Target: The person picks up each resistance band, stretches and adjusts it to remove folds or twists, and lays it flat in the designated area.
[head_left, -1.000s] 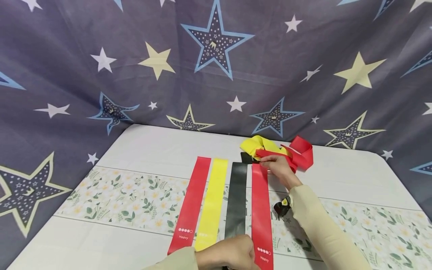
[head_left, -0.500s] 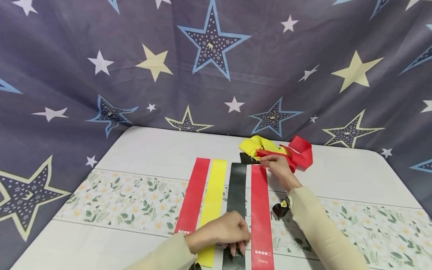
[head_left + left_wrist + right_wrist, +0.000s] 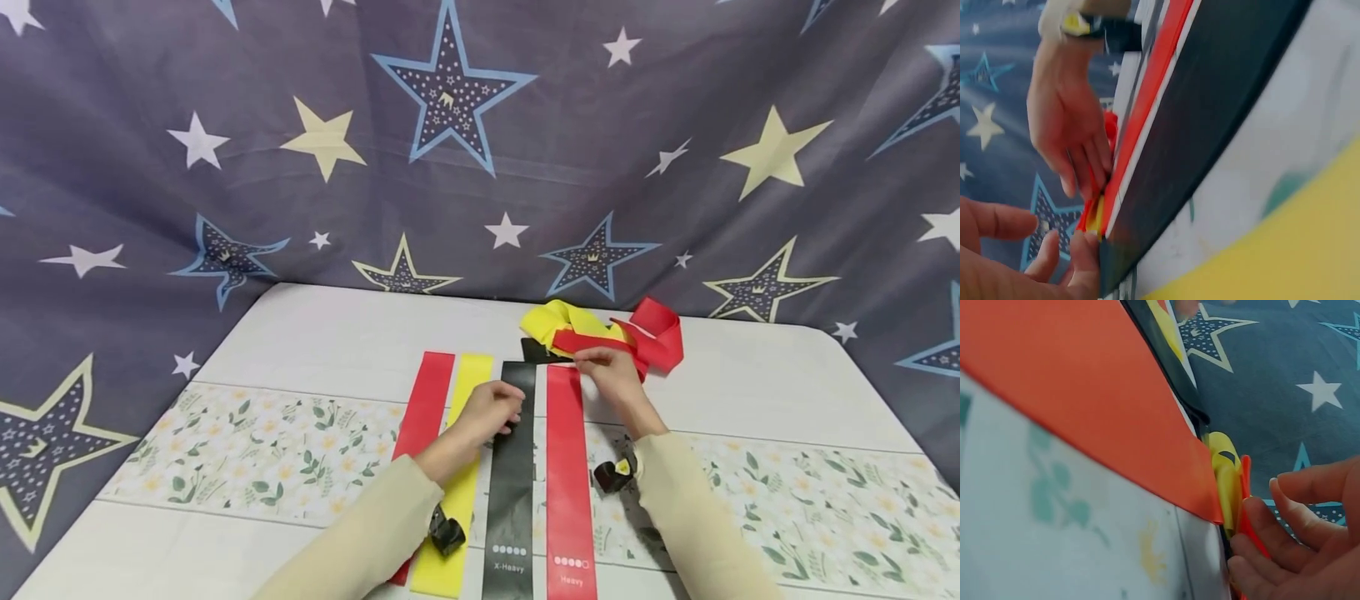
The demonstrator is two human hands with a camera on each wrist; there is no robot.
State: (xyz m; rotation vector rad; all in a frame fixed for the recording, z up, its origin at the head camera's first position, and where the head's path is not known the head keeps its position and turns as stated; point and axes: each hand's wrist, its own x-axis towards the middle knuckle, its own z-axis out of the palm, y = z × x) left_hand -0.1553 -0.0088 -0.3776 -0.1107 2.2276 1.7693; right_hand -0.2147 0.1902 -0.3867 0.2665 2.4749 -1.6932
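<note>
1. Table point(image 3: 352, 325) carries four flat bands, side by side and roughly parallel, running from the near edge toward the far edge.
2. Order from the left edge: left red band point(image 3: 424, 400), yellow band point(image 3: 467, 483), black band point(image 3: 512, 483), right red band point(image 3: 567, 467). All four far ends stop short of the far edge.
3. Black band bears the print "X-Heavy" under a row of dots; right red band reads "Heavy", also under dots. Both prints sit toward the near edge.
4. Heap of bands point(image 3: 600, 340), loosely looped in yellow, red and black, lies by the far edge, right of its middle, just beyond the black band and right red band.
5. Left hand point(image 3: 487, 415) is over the black band, its wrist across the yellow band. Fingers are loosely bent, thumb apart, nothing gripped; contact with the black band cannot be determined.
6. Right hand point(image 3: 613, 379) is at the near side of the heap, fingertips by its red strip. Thumb and fingers stand apart; whether they touch the strip cannot be determined.
7. The two hands are apart from each other.
8. Floral strip point(image 3: 247, 450) crosses the table beneath the four bands; star-patterned cloth point(image 3: 300, 217) hangs behind the far edge.
</note>
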